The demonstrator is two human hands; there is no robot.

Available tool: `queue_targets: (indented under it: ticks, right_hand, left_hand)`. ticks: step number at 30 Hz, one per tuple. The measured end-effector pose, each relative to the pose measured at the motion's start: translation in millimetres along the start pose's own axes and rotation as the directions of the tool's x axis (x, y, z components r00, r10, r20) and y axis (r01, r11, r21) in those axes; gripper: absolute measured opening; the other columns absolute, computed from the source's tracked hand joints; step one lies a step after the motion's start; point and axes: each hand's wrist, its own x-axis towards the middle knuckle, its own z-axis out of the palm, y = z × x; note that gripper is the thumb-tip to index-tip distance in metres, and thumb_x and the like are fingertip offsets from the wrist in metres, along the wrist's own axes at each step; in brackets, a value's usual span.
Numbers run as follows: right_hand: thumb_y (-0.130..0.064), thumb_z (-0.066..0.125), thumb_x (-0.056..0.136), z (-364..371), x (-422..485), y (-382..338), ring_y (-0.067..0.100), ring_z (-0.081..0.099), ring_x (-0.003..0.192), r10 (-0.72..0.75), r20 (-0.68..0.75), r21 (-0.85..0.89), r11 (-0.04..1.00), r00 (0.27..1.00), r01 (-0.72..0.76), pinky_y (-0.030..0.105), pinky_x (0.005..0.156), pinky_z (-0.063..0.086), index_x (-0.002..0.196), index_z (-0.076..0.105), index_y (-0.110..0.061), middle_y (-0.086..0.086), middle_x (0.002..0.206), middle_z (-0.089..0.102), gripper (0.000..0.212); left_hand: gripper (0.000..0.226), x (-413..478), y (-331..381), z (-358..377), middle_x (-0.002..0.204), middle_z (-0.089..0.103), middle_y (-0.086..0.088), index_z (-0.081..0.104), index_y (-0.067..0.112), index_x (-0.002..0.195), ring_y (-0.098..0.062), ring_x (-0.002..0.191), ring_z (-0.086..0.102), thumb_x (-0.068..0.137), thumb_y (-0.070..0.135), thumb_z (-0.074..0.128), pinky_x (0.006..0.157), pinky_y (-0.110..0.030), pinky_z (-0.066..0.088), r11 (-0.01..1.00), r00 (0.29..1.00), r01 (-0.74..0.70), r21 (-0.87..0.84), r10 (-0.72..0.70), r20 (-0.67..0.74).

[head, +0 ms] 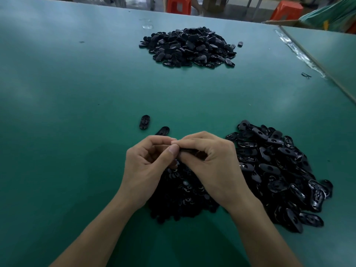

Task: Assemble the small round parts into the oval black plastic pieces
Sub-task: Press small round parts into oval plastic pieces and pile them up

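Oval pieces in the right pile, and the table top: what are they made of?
Oval pieces: likely moulded hard plastic, black and glossy, with sharp light glints on the rims and recesses. Table top: a green sheet, perhaps a rubber or vinyl mat, with a satin finish that shows broad soft reflections and no grain. This view cannot settle which.

I see a green table [77,93] bearing a heap of small round parts [183,195] beneath the left hand [146,166] and right hand [212,166]. A pile of oval black pieces [279,170] lies just right of the right hand, and a second oval pile [187,48] well ahead of both. Two loose ovals [144,122] lie just ahead of the left hand.
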Motion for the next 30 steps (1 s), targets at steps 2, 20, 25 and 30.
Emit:
queue_targets:
  ticks: [2,20,25,30]
  right_hand:
    - [-0.002,0.082,0.079,1.2,0.0,0.3,0.001,0.066,0.083,0.011,-0.007,0.012,1.000,1.000,-0.011,0.008,0.075,0.046,0.100,0.081,-0.020,-0.004,0.091,0.070,0.028]
    - [-0.021,0.074,0.090,-4.7,1.4,6.6,0.007,0.068,0.064,0.196,0.044,0.175,0.964,0.980,-0.200,0.019,0.067,0.052,0.093,0.075,-0.029,-0.013,0.075,0.073,0.008]
    - [-0.014,0.071,0.092,-5.6,1.6,6.9,0.007,0.067,0.062,0.199,0.056,0.196,0.959,0.978,-0.206,0.019,0.065,0.051,0.089,0.073,-0.024,-0.010,0.071,0.071,0.011]
    - [-0.011,0.073,0.090,-4.2,0.8,5.3,0.010,0.069,0.064,0.192,0.106,0.232,0.949,0.976,-0.212,0.022,0.066,0.055,0.087,0.072,-0.025,-0.007,0.075,0.074,0.015]
  left_hand:
    - [0.015,0.4,0.5,0.2,0.077,0.074,-0.005,0.076,0.021,0.090,-0.010,0.064,0.065,0.078,0.030,0.074,0.064,-0.020,0.054,0.998,1.000,0.025,-0.058,-0.026,-0.007]
    - [0.025,4.8,0.4,-7.5,0.078,0.069,0.001,0.076,0.024,0.085,-0.011,0.069,0.063,0.063,0.016,0.084,0.069,-0.021,0.056,0.960,0.991,0.112,-0.257,-0.126,-0.037]
    - [0.017,1.5,-2.2,-4.8,0.075,0.070,0.002,0.075,0.025,0.090,-0.012,0.064,0.065,0.074,0.028,0.080,0.067,-0.021,0.055,0.998,0.999,0.030,-0.051,-0.031,-0.024]
    - [0.011,0.4,-3.0,-2.7,0.077,0.074,-0.005,0.075,0.022,0.090,-0.014,0.066,0.068,0.083,0.031,0.075,0.066,-0.023,0.056,1.000,1.000,-0.013,0.022,0.013,0.001]
